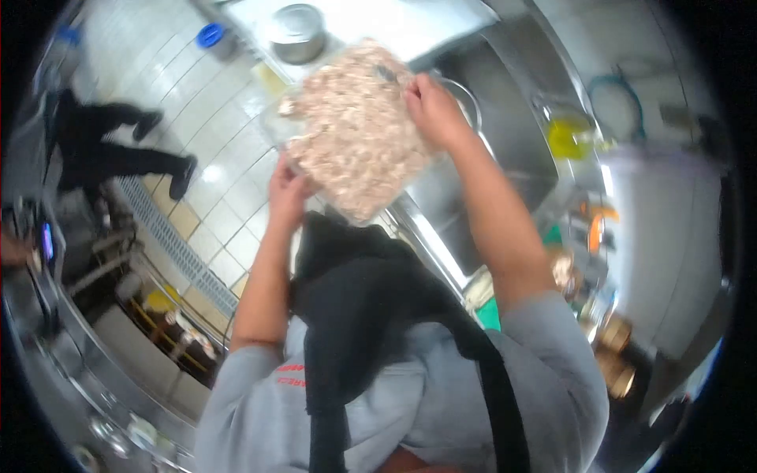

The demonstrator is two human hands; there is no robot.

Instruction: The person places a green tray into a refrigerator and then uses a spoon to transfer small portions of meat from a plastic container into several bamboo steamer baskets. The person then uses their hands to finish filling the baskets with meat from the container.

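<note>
Both my hands carry a clear tray (272, 118) full of pale pinkish, chopped food (359, 130), perhaps meat; its kind is not plain. My left hand (289, 191) grips the near left edge, fingers curled under it. My right hand (436, 112) clasps the opposite edge, beside the sink. A small dark thing (386, 74) lies on the food near my right fingers, too blurred to name. The tray is held up in front of my black apron (355, 299), over the floor and the sink's edge.
A metal sink (505, 102) is on the right, with a yellow item (568, 139) beyond it. A lidded metal pot (297, 35) stands on the white worktop (378, 20). A blue-lidded container (211, 36) is on the tiled floor. Another person's legs (130, 150) are at left.
</note>
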